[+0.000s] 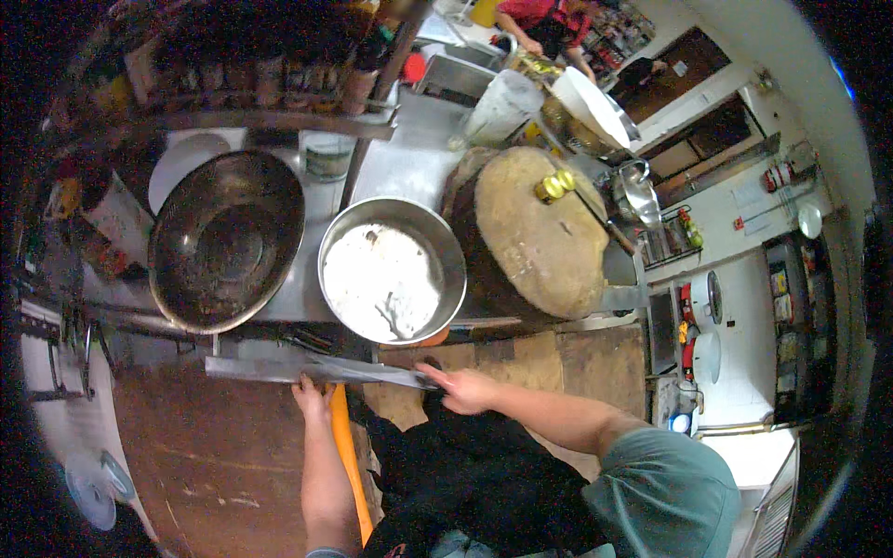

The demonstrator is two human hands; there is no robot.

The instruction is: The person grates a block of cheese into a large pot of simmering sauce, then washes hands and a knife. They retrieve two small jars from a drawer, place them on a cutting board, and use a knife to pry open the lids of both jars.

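A long grey metal drawer front (258,368) crosses in front of me, somewhat blurred. My left hand (314,399) grips its lower edge near the middle. At its right end is my right hand (464,389), index finger laid along the top and the other fingers curled around it. Dark utensils (307,343) show behind the front. Just beyond stands a deep steel pot (455,240) with bright white contents and a dark, twig-like mark. A large dark metal bowl (227,237) sits left of it. To the right is a thick round wooden chopping block (530,244).
A long tool with a wooden handle (621,237) and a gold-coloured cylinder (554,187) lie on the block. Behind stand a cloudy tall container (504,108) and a white basin (586,101). Another person (548,28) is at the far end. An orange strip (347,453) runs beside my left arm.
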